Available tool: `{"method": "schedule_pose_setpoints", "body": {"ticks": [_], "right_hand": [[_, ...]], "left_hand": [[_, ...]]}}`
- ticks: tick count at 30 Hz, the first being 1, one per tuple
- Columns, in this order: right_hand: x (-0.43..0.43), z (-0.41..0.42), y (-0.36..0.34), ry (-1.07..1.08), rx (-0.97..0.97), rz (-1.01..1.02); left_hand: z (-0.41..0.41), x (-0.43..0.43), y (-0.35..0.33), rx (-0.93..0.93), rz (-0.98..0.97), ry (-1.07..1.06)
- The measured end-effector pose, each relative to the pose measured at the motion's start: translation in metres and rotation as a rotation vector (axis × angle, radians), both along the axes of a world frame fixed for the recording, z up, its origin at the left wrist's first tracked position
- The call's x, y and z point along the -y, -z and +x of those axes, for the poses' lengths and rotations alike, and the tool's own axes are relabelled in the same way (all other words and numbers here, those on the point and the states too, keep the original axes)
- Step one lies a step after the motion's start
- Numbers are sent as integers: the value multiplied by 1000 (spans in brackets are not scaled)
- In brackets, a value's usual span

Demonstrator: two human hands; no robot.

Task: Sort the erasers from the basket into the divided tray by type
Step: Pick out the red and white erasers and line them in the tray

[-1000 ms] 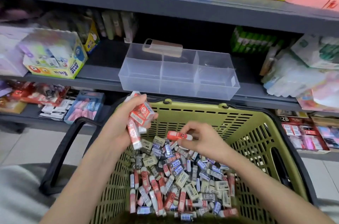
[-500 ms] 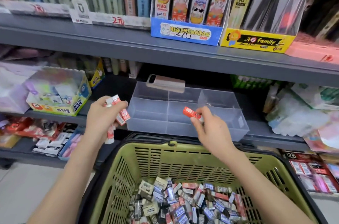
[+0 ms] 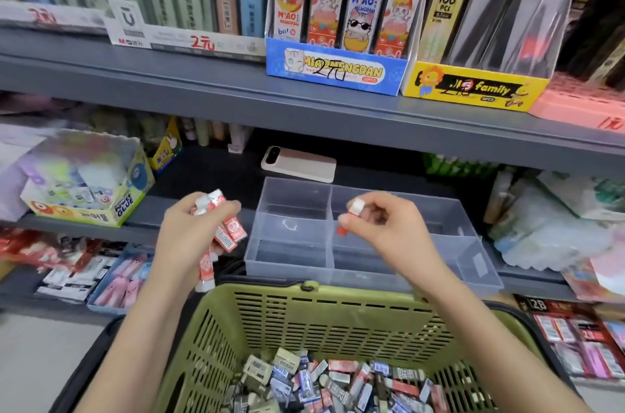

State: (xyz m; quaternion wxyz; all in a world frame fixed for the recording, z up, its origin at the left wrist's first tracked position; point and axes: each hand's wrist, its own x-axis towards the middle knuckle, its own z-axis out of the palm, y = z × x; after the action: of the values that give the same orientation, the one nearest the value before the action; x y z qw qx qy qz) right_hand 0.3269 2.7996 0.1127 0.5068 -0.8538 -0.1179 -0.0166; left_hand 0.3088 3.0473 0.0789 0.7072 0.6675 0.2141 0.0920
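The right hand (image 3: 389, 233) is curled, with thumb and fingertips pinching a single red-sleeved eraser (image 3: 353, 209). The eraser is tilted, its white end up by the fingertips and its red end pointing down and to the left. It hangs over the clear divided tray (image 3: 291, 265), above the partition between the middle compartments, and does not touch the tray. The left hand (image 3: 184, 236) sits just left of the tray, its fingers wrapped around a bunch of red-sleeved erasers (image 3: 228, 233) that fan out past the fingers, some poking up above the knuckles and one hanging down below the palm. The exact count in that bunch cannot be told. The two hands are apart at about the same height, with the tray's left compartments showing between them. The tray stands on a grey shelf (image 3: 145, 214), with a pink phone (image 3: 299, 164) lying flat just behind it and a box of glue (image 3: 101, 206) further left. Below the hands, close to the person, the green basket (image 3: 321, 318) holds a loose heap of mixed erasers (image 3: 324, 382) in red, blue and beige sleeves.
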Motion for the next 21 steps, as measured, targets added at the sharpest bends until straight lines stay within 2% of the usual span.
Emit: {"method": "schedule_pose_setpoints", "body": {"ticks": [2,5,10,12,21], "right_hand": [[-26,22,-3,-80,-72,32],[-62,54,5,-18,-152,60],[-89,65,33,88,-172,-162],[-88,62,39,123,-140,-230],[-78,71,33,84,-263,-382]], "left_hand": [[10,-5,-3,-7,-197,-13],[21,-5,0,-65,-370,56],[15,0,19,-153,-498,133],[11,1,22,-160,-530,146],[1,4,27,-208,-534,295]]}}
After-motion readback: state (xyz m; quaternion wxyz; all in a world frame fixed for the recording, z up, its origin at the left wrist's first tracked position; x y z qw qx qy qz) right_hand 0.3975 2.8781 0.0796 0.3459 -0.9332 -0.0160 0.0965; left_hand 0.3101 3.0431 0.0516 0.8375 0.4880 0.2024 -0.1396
